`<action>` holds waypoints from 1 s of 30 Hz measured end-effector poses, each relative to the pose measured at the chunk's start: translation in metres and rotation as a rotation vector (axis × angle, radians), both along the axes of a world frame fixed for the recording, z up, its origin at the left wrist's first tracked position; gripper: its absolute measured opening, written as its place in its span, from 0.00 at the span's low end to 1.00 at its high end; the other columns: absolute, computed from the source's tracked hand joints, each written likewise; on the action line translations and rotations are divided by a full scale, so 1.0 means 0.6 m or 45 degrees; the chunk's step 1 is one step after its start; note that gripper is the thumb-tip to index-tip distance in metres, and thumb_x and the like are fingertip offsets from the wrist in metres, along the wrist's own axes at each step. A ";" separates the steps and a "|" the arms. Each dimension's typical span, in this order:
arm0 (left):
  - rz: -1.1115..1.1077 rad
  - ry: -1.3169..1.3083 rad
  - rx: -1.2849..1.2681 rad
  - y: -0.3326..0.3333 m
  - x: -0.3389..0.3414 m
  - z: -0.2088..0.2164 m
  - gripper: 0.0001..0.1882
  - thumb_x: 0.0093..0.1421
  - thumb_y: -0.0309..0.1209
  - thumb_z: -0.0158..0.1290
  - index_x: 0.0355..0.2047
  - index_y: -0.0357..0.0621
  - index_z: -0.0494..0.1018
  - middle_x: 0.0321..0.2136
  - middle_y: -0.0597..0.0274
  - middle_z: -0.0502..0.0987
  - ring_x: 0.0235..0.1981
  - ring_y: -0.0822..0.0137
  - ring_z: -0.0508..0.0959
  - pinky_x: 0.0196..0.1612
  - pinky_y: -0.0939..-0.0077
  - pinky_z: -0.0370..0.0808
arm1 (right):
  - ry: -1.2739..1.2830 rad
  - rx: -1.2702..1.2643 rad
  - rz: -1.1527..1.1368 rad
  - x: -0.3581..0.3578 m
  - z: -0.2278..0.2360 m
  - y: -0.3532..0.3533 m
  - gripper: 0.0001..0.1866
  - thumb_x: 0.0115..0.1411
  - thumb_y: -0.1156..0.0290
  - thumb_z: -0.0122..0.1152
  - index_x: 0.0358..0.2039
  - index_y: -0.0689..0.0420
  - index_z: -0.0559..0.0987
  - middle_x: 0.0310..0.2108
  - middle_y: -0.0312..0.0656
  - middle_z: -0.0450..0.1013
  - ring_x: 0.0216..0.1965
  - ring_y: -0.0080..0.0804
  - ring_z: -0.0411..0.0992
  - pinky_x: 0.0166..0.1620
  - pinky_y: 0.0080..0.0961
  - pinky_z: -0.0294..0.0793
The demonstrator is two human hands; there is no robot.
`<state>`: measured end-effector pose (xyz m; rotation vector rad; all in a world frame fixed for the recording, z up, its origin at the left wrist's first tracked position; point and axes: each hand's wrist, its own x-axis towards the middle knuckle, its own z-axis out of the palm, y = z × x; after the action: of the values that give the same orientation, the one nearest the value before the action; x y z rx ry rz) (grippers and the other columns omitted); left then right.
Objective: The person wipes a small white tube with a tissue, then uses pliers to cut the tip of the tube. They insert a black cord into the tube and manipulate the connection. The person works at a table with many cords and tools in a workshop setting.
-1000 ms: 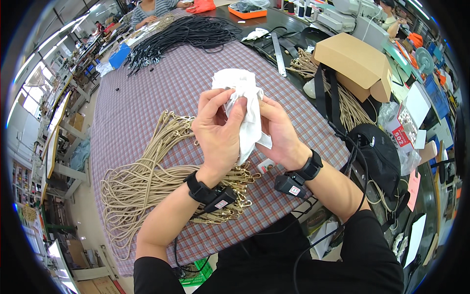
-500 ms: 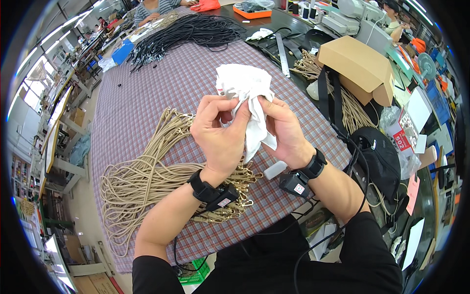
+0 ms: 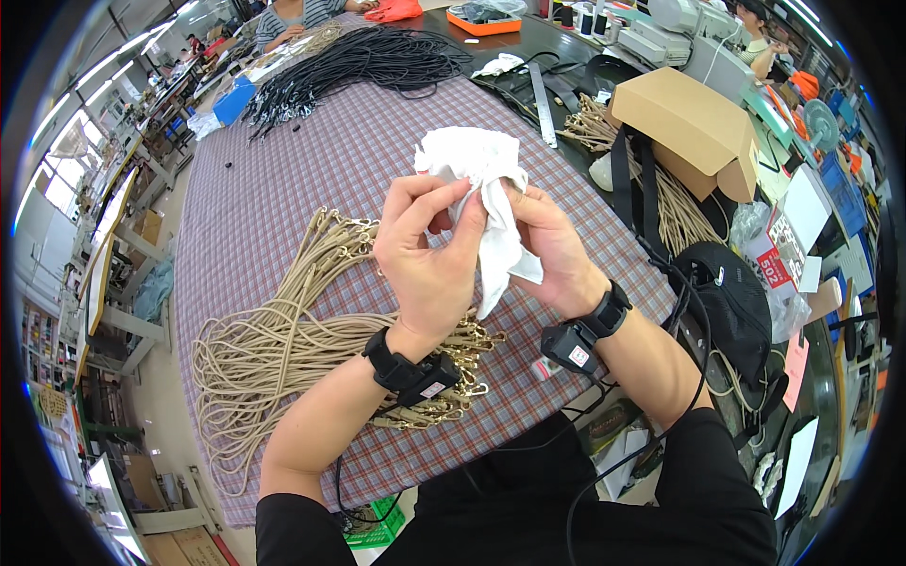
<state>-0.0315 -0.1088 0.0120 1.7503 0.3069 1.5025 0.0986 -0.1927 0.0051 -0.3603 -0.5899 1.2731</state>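
A crumpled white cloth [image 3: 472, 156] is bunched up between my two hands, above the middle of the checked tablecloth. My left hand [image 3: 427, 250] pinches it with thumb and fingertips from the left side. From the right, my right hand [image 3: 552, 247] grips its gathered folds between thumb and fingers, and a loose end hangs down between the hands. Below my left hand and forearm lies a bundle of beige cords [image 3: 274, 344] with brass-coloured snap hooks [image 3: 462, 377]. A small whitish object [image 3: 545, 368] shows partly beside the black device strapped to my right wrist.
Black cords [image 3: 368, 61] with metal ends cover the far side of the table. A metal ruler [image 3: 542, 104], an open cardboard box [image 3: 684, 123], more beige cords [image 3: 684, 212] and a black bag [image 3: 722, 297] lie to the right. Another person [image 3: 293, 24] sits across the table.
My hands have shifted slightly and the cloth's folds have changed; its loose end hangs a little lower. The small whitish object shows lower, nearer the wrist device.
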 end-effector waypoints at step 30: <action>-0.420 1.468 0.204 -0.174 -0.155 0.078 0.12 0.57 0.29 0.73 0.35 0.35 0.82 0.23 0.57 0.78 0.21 0.65 0.77 0.28 0.69 0.71 | -0.195 -0.126 -0.304 0.154 0.020 -0.122 0.13 0.77 0.69 0.60 0.54 0.63 0.83 0.43 0.38 0.85 0.37 0.25 0.84 0.41 0.24 0.85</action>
<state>-0.1243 -0.2132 0.0585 2.4900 0.4309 0.1617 0.1907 -0.2657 0.0174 -0.5968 -0.5957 1.0532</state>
